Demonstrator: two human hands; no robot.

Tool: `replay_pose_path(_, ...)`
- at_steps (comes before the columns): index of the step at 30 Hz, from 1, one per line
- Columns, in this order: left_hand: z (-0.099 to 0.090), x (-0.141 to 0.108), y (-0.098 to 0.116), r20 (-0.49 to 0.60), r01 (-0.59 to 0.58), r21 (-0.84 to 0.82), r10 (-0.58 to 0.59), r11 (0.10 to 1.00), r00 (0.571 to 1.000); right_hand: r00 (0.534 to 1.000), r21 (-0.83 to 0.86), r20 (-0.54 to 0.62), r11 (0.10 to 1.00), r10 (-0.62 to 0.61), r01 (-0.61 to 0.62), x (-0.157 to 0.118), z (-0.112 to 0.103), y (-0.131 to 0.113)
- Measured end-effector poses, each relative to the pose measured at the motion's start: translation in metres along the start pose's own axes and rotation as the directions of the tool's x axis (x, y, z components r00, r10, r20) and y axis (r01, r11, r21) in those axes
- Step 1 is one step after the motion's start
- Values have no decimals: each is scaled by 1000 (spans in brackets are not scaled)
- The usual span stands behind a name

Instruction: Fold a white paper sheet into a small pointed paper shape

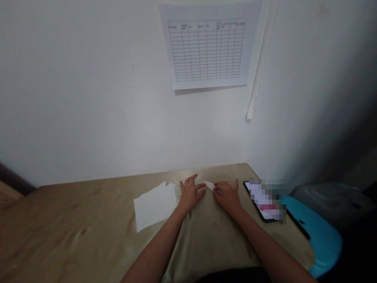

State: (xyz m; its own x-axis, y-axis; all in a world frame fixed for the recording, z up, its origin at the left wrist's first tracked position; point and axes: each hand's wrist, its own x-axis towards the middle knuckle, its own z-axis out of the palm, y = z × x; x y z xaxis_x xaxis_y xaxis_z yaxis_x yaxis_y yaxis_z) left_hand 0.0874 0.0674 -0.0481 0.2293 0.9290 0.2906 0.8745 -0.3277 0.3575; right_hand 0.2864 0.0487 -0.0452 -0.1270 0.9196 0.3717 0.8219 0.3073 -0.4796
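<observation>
A small pointed piece of white paper [209, 185], seemingly folded, is pinched at its right end by my right hand [229, 196]. Its little finger sticks out to the side. My left hand [190, 194] has its fingers spread over the table, with the index fingertip at or just beside the left tip of the piece; whether they touch is hard to tell. Left of that hand lies a larger sheet of white paper [156, 206] with a ragged, torn upper edge, its right side partly behind the hand and wrist.
The brownish covered table [97, 232] meets a white wall [88, 98]. A phone [262, 200], partly blurred out, lies on the right, near a dark pen-like stick [298, 224]. Beyond the table's right edge is a turquoise object [324, 232]. A printed grid sheet [209, 51] hangs above.
</observation>
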Motion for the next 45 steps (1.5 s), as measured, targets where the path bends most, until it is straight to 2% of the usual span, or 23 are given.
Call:
replay_pose_path(7, -3, 0, 4, 33, 24, 14, -24, 1000, 999, 999, -25, 46, 999, -27, 28, -1, -5, -5)
replay_pose_path(13, 2, 0, 2, 33, 31, 33, -32, 999, 999, 992, 17, 91, 996, -88, 87, -1, -3, -6)
replay_pose_path(19, 3, 3, 3, 40, 54, 5, -54, 999, 998, 989, 50, 133, 997, -72, 66, -1, -2, -2)
replay_pose_path(25, -6, 5, 7, 135, 55, 0, -54, 998, 989, 985, 49, 173, 999, -20, 11, 0, -1, -1)
replay_pose_path(31, -11, 4, 2, 176, 46, -12, -43, 999, 983, 980, 102, 198, 995, -11, -10, 1, -3, 1)
replay_pose_path(37, -16, -2, 0, 191, -15, -23, 19, 1000, 981, 967, 176, 247, 984, -69, 25, 3, -3, 13)
replay_pose_path(45, -18, -5, 2, 202, -36, -32, 42, 999, 979, 952, 173, 247, 975, -182, 141, 4, -11, 15)
